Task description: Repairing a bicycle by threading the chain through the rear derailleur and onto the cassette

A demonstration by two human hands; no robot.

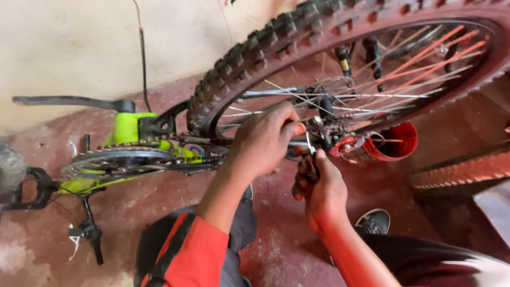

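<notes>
A lime-green bicycle (pixel 127 127) lies upside down on the red floor, its knobby rear wheel (pixel 255 48) raised toward me. My left hand (pixel 265 139) is closed around the frame and chain area beside the rear hub (pixel 326 127). My right hand (pixel 319 186) sits just below the hub and grips a small dark tool whose tip reaches up to the axle. The chain (pixel 175 139) runs from the hub to the chainring (pixel 114 162) at the left.
A red can (pixel 396 141) stands on the floor behind the spokes. A second tyre (pixel 462 171) lies at the right edge. Crank arm and pedal (pixel 69 101) stick out at upper left. My shoe (pixel 374 220) and knees are at the bottom.
</notes>
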